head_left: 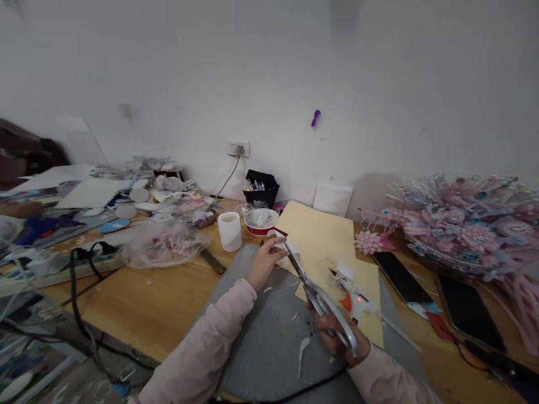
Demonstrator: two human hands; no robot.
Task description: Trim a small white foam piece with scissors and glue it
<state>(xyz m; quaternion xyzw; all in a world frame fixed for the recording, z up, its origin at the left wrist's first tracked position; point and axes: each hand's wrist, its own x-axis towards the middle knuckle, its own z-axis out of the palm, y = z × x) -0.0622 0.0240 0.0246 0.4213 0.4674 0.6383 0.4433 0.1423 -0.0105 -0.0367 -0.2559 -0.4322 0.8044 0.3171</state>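
Note:
My left hand [264, 261] pinches a small white piece [274, 233], thin like paper or felt; I cannot tell which. In my right hand [343, 336] are large silver-handled scissors [320, 303], their blades pointing up and left against the white piece. How far the blades are parted is hard to make out. White offcuts [302, 349] lie on the grey mat [256, 342] below. Right of the scissors, a white glue gun [359, 307] with an orange trigger and a red light rests on yellow sheets [324, 230].
A pink beaded flower arrangement [467, 235] and two phones [402, 276] occupy the right side. Behind stand a white roll [229, 231], a red-rimmed bowl [261, 221] and a black pen case [261, 188]. Left are a plastic bag [164, 244], cables, craft clutter and another person's hand [21, 209].

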